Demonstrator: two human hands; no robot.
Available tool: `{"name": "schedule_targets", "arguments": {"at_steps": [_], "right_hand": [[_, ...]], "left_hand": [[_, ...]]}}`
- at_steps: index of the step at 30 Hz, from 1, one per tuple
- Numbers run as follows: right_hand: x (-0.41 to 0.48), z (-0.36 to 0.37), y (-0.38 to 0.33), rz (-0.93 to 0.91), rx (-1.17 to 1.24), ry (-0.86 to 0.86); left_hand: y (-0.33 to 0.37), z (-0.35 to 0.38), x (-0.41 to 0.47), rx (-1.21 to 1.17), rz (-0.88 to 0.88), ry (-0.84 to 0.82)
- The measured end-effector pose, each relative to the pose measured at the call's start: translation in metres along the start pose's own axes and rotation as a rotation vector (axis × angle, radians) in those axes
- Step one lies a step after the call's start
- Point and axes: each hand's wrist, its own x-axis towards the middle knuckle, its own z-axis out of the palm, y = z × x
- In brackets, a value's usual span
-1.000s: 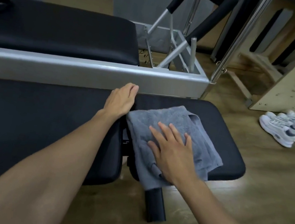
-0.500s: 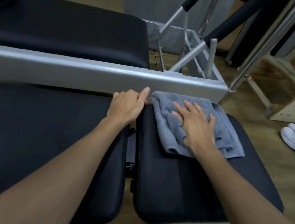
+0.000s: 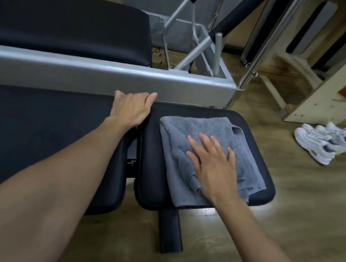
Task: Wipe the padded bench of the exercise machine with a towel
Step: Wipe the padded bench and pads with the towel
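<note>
Black padding: long bench section (image 3: pixel 28 141) across the left, from the far rail to the near edge; narrow gap on its right side.
Silver metal: frame rail (image 3: pixel 98 77) along the far edge of both pads, with a second black pad (image 3: pixel 66 21) beyond it.
Small pad (image 3: pixel 256 149): right of the gap, black, rounded corners, on a dark post (image 3: pixel 169 233) over wooden floor.
Towel (image 3: pixel 192 131): grey, folded, flat on the small pad, near edge draped slightly over the front.
Right hand (image 3: pixel 214 167): palm down on the towel, fingers spread wide, pressing, not gripping.
Left hand (image 3: pixel 131 106): flat at the long section's far right corner, fingers loosely curled, fingertips at the rail, holding nothing.
Sneakers (image 3: pixel 323 142): white, on the floor, far right.
</note>
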Motion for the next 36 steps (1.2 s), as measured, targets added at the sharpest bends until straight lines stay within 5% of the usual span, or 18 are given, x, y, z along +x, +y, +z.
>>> {"name": "schedule_targets", "arguments": {"at_steps": [7, 22, 36], "right_hand": [[-0.065, 0.001, 0.017, 0.034, 0.055, 0.071], [0.175, -0.003, 0.058, 0.064, -0.023, 0.054], [-0.014, -0.022, 0.090, 0.251, 0.088, 0.077]], "left_hand": [[-0.002, -0.001, 0.001, -0.027, -0.028, 0.012], [-0.015, 0.016, 0.011, -0.165, -0.030, 0.051], [-0.010, 0.002, -0.002, -0.020, 0.048, 0.020]]}}
